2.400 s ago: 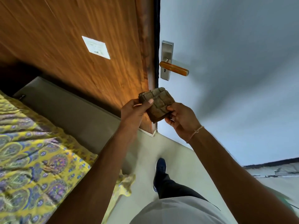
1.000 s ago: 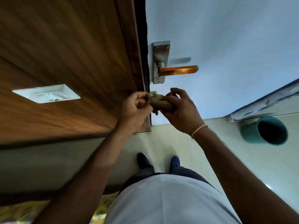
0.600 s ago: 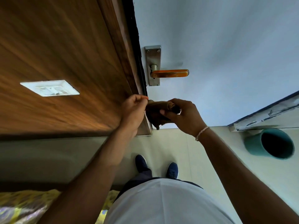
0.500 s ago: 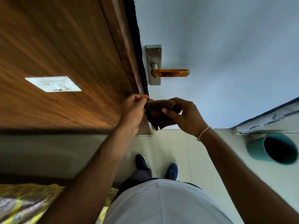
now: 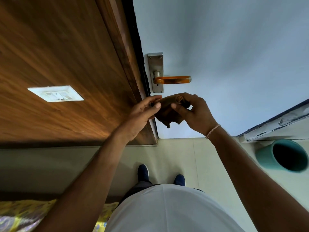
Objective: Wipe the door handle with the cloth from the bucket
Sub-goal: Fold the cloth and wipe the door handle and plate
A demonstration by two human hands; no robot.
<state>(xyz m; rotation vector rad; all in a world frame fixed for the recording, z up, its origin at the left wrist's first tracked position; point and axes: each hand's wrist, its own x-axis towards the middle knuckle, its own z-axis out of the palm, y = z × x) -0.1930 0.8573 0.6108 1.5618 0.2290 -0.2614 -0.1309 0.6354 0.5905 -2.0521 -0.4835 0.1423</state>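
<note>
In front of a pale blue door (image 5: 234,47), I hold a brown cloth (image 5: 168,113) in both hands just below the handle.

Largest first: the wood-panelled wall (image 5: 58,56) at left, a teal bucket (image 5: 267,158) on the floor at right, then the orange lever handle (image 5: 173,80). My left hand (image 5: 142,113) pinches one end of the cloth; my right hand (image 5: 195,111) clenches the bunched rest. It looks soft, light, possibly damp; I judge a palm-wrapped wad is best.
</note>
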